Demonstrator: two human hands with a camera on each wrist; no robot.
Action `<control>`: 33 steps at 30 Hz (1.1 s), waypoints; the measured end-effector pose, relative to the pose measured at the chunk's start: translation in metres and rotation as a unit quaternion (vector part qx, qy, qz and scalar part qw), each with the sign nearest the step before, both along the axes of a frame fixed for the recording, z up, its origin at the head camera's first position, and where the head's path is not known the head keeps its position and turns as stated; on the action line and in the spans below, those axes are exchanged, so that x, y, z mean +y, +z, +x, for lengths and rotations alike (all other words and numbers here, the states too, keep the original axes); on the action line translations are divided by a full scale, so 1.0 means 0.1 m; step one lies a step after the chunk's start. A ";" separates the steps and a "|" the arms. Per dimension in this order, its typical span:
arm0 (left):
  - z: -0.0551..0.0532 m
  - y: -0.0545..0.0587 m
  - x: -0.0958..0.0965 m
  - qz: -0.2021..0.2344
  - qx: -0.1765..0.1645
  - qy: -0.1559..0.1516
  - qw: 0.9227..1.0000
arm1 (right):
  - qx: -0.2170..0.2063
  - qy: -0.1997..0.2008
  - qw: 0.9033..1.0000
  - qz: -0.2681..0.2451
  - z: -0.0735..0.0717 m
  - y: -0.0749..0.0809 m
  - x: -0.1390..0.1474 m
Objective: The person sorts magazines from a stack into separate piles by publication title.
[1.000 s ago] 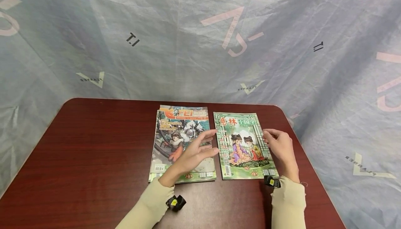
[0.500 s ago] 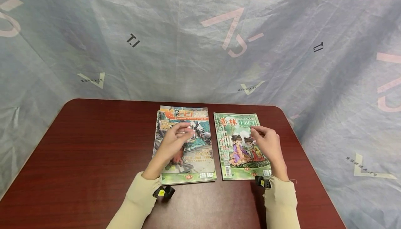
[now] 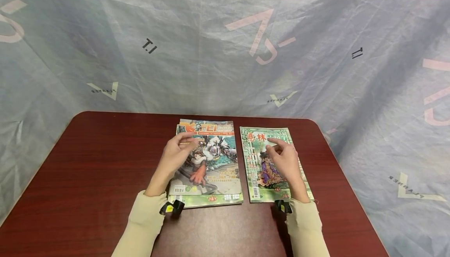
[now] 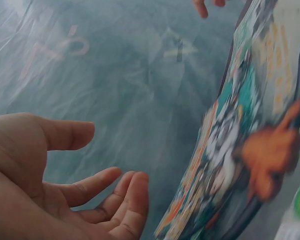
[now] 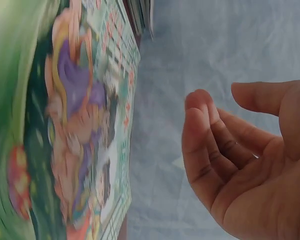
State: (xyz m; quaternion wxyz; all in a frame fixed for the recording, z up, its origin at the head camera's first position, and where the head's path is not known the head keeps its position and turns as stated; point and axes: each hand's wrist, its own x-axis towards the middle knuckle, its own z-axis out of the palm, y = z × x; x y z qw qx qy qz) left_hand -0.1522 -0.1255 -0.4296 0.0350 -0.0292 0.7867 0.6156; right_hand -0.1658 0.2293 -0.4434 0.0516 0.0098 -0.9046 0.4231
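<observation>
A magazine with an orange title (image 3: 221, 159) lies on top of a green-covered magazine (image 3: 218, 199), whose lower edge shows beneath it. To the right, a green magazine (image 3: 250, 159) with two cartoon children lies flat, partly hidden by my right hand. My left hand (image 3: 175, 151) hovers over the left stack's left edge, holding nothing; in the left wrist view its fingers (image 4: 132, 200) are loosely bent, thumb apart. Above the green magazine hangs my right hand (image 3: 285, 158), likewise holding nothing. The right wrist view shows its fingers (image 5: 200, 130) softly curved, apart from the thumb.
A dark red wooden table (image 3: 98, 171) bears the magazines. A narrow strip of table separates the two piles. Behind and to the right hangs a grey printed cloth (image 3: 197, 54). Small black cameras (image 3: 172, 209) are strapped at both wrists.
Both hands have moved left, the left one from the gap between the piles to the stack's left edge, the right one from beside the green magazine to over it. The magazines stay put.
</observation>
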 end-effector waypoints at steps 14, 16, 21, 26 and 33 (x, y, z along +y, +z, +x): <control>-0.05 -0.09 -0.26 -0.182 0.010 0.048 0.982 | -0.010 0.023 0.999 -0.046 0.05 -0.11 -0.42; -0.06 -0.13 -0.27 -0.206 0.012 0.056 0.977 | -0.014 0.032 0.999 -0.041 0.06 -0.12 -0.47; -0.06 -0.17 -0.35 -0.239 0.009 0.053 0.969 | -0.015 0.045 0.998 -0.041 0.07 -0.16 -0.56; -0.05 -0.16 -0.46 -0.254 -0.019 0.030 0.967 | -0.039 0.058 0.997 -0.040 0.08 -0.20 -0.61; -0.05 -0.12 -0.55 -0.252 -0.087 -0.024 0.964 | -0.072 0.068 0.994 -0.045 0.08 -0.25 -0.68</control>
